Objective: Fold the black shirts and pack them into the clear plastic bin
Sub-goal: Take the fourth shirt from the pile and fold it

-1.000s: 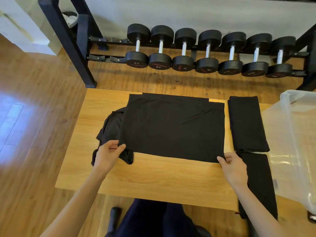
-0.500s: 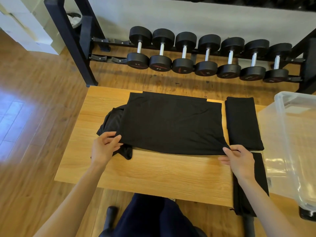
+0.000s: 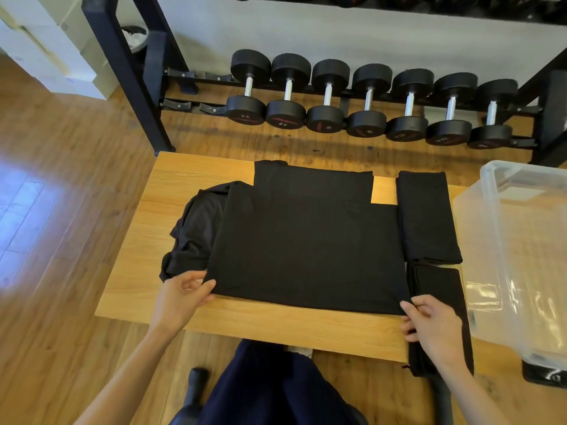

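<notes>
On the pale wooden table [image 3: 138, 240], a rumpled heap of black fabric [image 3: 196, 228] lies at the left. The left hand [image 3: 181, 297] pinches the near-left corner of the flat black shirt [image 3: 306, 246]; the right hand [image 3: 429, 323] pinches its near-right corner. Over the last second the near edge has been drawn toward the person, leaving an under-layer showing at the far side, so the fold is likely being squared before the next crease. Two folded black shirts [image 3: 426, 216] lie at the right, the nearer one overhanging the table edge. The clear plastic bin [image 3: 521, 240], further right, looks empty. A rack of black dumbbells [image 3: 368, 102] stands behind, out of the way.
</notes>
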The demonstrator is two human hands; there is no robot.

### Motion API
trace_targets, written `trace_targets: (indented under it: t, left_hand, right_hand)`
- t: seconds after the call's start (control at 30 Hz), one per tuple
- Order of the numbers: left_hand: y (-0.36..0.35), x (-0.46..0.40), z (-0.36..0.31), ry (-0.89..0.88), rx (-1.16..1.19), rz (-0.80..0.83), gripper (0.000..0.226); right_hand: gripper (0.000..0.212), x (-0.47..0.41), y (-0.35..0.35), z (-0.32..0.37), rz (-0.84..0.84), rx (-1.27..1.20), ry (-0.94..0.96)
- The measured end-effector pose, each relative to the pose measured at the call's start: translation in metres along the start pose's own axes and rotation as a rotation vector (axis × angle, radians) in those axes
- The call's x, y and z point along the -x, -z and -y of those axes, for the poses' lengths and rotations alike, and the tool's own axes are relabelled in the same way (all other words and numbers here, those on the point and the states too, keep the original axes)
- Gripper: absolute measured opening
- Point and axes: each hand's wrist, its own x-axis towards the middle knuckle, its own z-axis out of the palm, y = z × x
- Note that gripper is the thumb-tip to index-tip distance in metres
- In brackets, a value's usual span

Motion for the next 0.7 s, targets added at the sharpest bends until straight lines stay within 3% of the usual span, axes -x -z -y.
trace_targets:
  t: [0.47,0.7]
  left_hand:
    - [0.000,0.011,0.037,0.027,-0.305,0.025,0.004]
    - [-0.002,0.006,0.040,0.030,-0.420,0.063,0.009]
  right_hand:
    - [0.009,0.015,-0.009,-0.036,0.068,0.317,0.036]
    - [0.010,0.013,-0.005,-0.037,0.129,0.428,0.045]
